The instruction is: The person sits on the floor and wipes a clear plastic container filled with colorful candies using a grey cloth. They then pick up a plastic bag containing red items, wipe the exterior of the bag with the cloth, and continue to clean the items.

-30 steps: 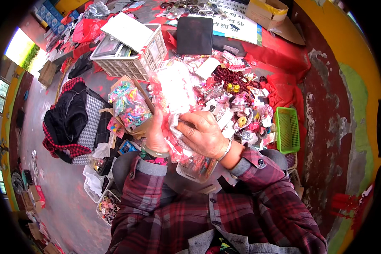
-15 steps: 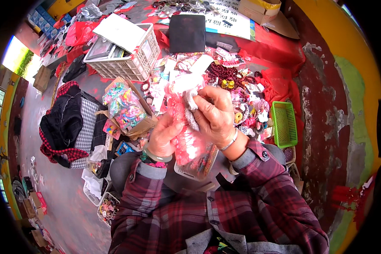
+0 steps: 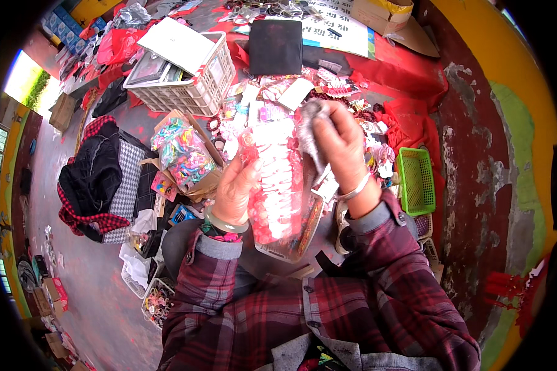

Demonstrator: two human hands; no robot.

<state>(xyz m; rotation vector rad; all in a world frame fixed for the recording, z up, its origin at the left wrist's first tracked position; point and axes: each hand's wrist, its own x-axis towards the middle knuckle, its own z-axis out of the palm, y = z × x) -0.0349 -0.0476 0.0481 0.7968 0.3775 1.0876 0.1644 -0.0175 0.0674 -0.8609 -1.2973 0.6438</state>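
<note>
My left hand (image 3: 234, 193) grips the left side of a shiny clear plastic package (image 3: 277, 201) with red edges and a pale, glaring middle; its contents are hard to make out. To the right of it, my right hand (image 3: 343, 145) is closed around a crumpled grey cloth (image 3: 312, 133), just beside the package's upper right edge. Below the package sits a clear plastic tray (image 3: 310, 230) with small multicoloured pieces, partly covered by it. Beyond my hands lies a dense heap of beaded bracelets and hair accessories (image 3: 380, 151).
A green plastic basket (image 3: 416, 182) stands to the right. On the left are a cardboard box (image 3: 213, 154) of bagged colourful items, a white crate (image 3: 198, 96) and a dark jacket (image 3: 96, 179). A black flat case (image 3: 275, 48) lies at the far side.
My right hand has moved right, drawing the grey cloth off the package's front to its side. The package now faces up more flatly, still in my left hand.
</note>
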